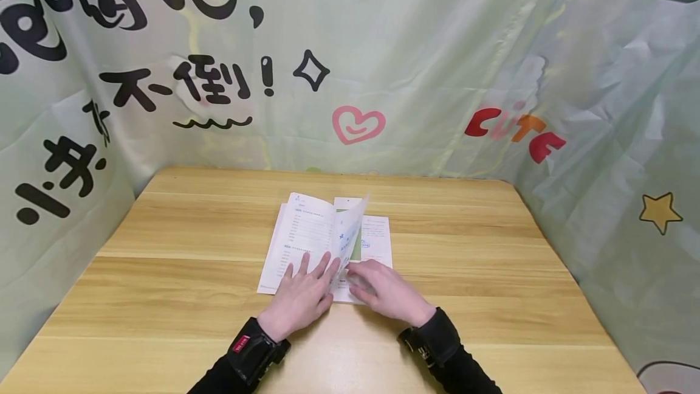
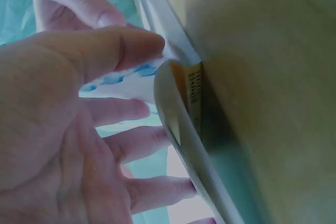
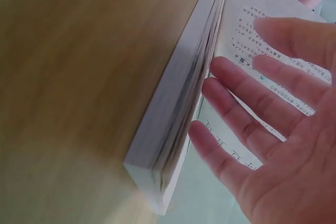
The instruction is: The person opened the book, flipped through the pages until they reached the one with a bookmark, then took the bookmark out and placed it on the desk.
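Note:
An open book (image 1: 306,217) with printed text lies on the table, one page (image 1: 350,227) standing up from its right side. My left hand (image 1: 303,293) rests on the left-hand page with fingers spread. Beside the raised page is my right hand (image 1: 388,290), its fingers loosely bent near the lower part of that page. In the left wrist view the left fingers (image 2: 142,142) lie along the curved edge of the pages, above the spine. The right wrist view has the right fingers (image 3: 252,98) stretched over the right side, by the thick page block (image 3: 181,77).
The wooden table (image 1: 465,248) extends on all sides of the book. Pale green cloth (image 1: 415,47) with printed writing and drawings hangs behind the table and along both sides. Dark straps with devices (image 1: 432,339) sit on both wrists.

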A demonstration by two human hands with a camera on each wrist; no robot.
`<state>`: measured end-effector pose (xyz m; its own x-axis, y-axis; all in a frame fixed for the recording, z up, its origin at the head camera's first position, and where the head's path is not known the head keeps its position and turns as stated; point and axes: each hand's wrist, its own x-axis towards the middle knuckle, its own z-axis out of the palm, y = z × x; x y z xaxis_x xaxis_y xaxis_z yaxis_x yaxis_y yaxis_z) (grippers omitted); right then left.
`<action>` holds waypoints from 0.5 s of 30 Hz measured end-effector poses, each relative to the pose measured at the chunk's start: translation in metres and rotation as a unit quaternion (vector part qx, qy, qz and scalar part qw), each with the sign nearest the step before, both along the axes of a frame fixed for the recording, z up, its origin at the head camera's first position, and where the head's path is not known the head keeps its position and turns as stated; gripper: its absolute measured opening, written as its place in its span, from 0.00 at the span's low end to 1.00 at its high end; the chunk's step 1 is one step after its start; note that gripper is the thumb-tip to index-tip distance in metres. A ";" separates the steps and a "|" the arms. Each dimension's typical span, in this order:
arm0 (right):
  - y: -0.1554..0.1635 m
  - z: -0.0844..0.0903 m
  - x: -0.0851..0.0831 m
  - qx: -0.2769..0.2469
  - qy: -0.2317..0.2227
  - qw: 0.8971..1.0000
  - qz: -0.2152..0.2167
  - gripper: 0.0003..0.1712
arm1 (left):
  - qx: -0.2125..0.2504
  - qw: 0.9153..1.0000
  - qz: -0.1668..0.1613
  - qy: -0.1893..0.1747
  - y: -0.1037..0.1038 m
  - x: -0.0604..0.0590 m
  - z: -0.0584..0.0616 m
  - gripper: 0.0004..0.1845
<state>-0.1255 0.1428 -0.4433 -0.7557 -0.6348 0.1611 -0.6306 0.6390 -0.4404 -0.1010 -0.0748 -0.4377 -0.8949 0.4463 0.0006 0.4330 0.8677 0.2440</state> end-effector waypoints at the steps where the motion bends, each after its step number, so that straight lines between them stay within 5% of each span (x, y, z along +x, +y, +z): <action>1: 0.000 0.000 0.000 0.002 0.001 1.000 0.001 0.22 | 0.003 1.000 -0.002 0.001 -0.001 0.000 0.001 0.35; 9: -0.002 0.000 0.002 0.041 0.004 0.999 0.016 0.30 | 0.046 0.997 0.000 0.061 -0.004 -0.002 0.012 0.50; 15: -0.005 0.000 0.002 0.070 0.017 0.997 0.024 0.31 | 0.037 0.988 0.009 0.152 0.001 -0.003 0.012 0.52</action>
<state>-0.1231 0.1379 -0.4436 -0.7194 -0.6884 0.0926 -0.6751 0.6615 -0.3268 -0.1036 -0.0743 -0.4252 -0.8563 0.4185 0.3028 0.4801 0.8610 0.1680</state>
